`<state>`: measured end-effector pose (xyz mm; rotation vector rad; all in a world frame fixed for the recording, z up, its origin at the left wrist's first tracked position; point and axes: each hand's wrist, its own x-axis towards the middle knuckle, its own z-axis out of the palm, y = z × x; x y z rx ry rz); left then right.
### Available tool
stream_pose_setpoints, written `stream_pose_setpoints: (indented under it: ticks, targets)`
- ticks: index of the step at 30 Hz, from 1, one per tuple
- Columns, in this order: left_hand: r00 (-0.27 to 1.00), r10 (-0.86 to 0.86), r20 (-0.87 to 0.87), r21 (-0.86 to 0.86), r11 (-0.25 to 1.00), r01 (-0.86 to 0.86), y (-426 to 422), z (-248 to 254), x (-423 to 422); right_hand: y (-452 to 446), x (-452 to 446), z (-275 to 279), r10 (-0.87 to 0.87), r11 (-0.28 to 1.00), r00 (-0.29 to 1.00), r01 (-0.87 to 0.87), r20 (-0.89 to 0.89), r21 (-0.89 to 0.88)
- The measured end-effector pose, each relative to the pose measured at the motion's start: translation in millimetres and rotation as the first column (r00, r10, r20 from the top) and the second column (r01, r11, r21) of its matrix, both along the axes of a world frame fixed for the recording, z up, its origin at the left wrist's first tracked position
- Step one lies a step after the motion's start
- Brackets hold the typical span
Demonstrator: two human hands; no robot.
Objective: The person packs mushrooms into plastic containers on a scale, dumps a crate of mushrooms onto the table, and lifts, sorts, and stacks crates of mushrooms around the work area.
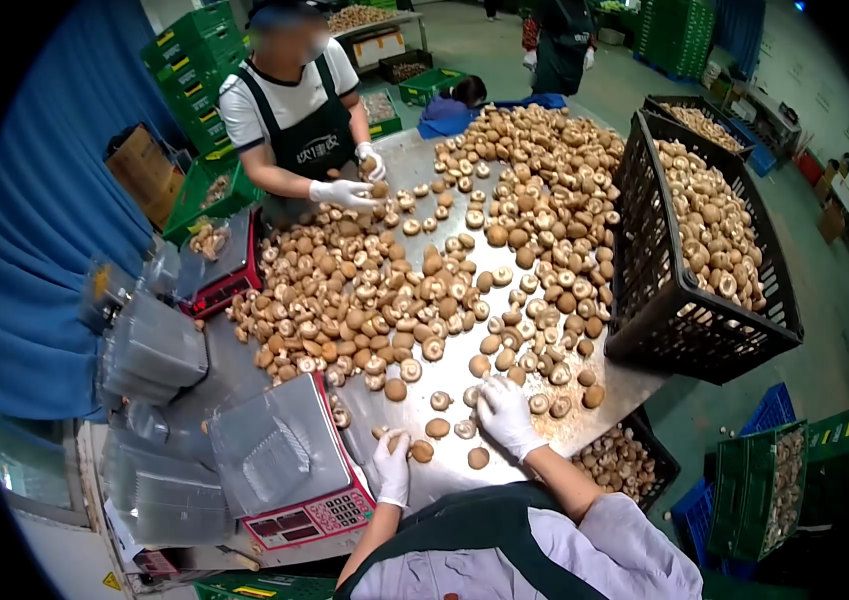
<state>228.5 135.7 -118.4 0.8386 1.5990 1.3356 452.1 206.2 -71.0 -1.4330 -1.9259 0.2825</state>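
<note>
My left hand (393,468), in a white glove, is closed around a small brown mushroom (381,433) near the front of the metal table. Another mushroom (422,452) lies right beside its fingertips. My right hand (509,416), also gloved, reaches over the table with curled fingers on a pale mushroom (471,396); the fingers partly cover it. Several loose mushrooms (438,428) lie between the two hands. Beyond them a big pile of mushrooms (365,300) spreads over the table (445,375), with a second heap (555,180) at the back right.
A red scale (310,515) bearing a clear plastic tray (270,465) stands left of my left hand. Clear trays (155,345) are stacked farther left. A black crate (705,330) full of mushrooms flanks the right edge. Across the table, a co-worker (295,120) in white gloves handles mushrooms.
</note>
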Motion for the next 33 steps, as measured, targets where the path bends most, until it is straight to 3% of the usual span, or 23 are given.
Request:
stream_pose_setpoints:
  ticks: [1, 3, 5, 11, 13, 15, 18, 19, 21, 23, 24, 25, 27, 29, 33]
  targets:
    - [0.994, -0.006, 0.107, -0.026, 1.000, 0.009, 0, 18, 4, 0, 6, 1, -0.027, 1.000, 0.999, 0.028, -0.024, 0.005]
    - [0.987, -0.011, 0.161, -0.025, 1.000, 0.015, 0, 19, 6, 4, 23, 9, -0.066, 0.998, 0.993, 0.068, -0.095, 0.012]
    - [0.953, 0.016, 0.302, -0.028, 1.000, -0.008, 3, 17, 5, 10, 45, 5, -0.172, 0.983, 0.983, 0.176, -0.063, 0.054]
    - [0.905, -0.030, 0.424, -0.061, 0.996, 0.062, 10, 19, 4, 49, 101, 5, -0.424, 0.905, 0.905, 0.425, -0.035, 0.021]
    - [0.807, -0.087, 0.584, -0.076, 0.984, 0.161, 14, 20, 2, 73, 117, -2, -0.435, 0.900, 0.901, 0.435, -0.009, 0.029]
    - [0.804, -0.072, 0.590, -0.076, 0.987, 0.144, 16, 26, 8, 94, 123, -5, -0.460, 0.887, 0.888, 0.460, 0.012, -0.036]
    - [0.792, -0.037, 0.609, -0.090, 0.989, 0.115, 16, 26, 8, 113, 107, -14, -0.427, 0.855, 0.876, 0.472, 0.225, -0.215]
    - [0.785, -0.018, 0.620, -0.098, 0.990, 0.100, 19, 27, 8, 110, 89, -10, -0.456, 0.851, 0.815, 0.517, 0.359, -0.094]
    - [0.796, -0.006, 0.605, -0.097, 0.992, 0.081, 20, 30, 6, 111, 67, -17, -0.444, 0.876, 0.810, 0.482, 0.384, -0.006]
    - [0.773, -0.046, 0.633, -0.083, 0.989, 0.126, 18, 31, -1, 102, 50, -13, -0.321, 0.937, 0.887, 0.348, 0.332, -0.024]
    - [0.768, -0.009, 0.640, -0.112, 0.988, 0.105, 18, 37, 1, 90, 35, 1, -0.284, 0.948, 0.911, 0.314, 0.299, -0.054]
    - [0.767, -0.011, 0.641, -0.105, 0.989, 0.102, 19, 33, -1, 81, 24, 12, -0.182, 0.936, 0.962, 0.232, 0.202, -0.263]
    - [0.722, -0.073, 0.688, -0.056, 0.986, 0.154, 15, 23, -6, 64, 4, -9, -0.081, 0.996, 0.974, 0.087, 0.211, -0.018]
    - [0.734, -0.060, 0.677, -0.054, 0.990, 0.130, 14, 23, -4, 41, -15, 6, -0.007, 0.997, 0.974, 0.025, 0.227, -0.074]
    - [0.710, 0.009, 0.705, -0.152, 0.979, 0.137, 12, 29, 1, 19, -28, 4, 0.152, 0.988, 0.971, -0.150, 0.183, -0.024]
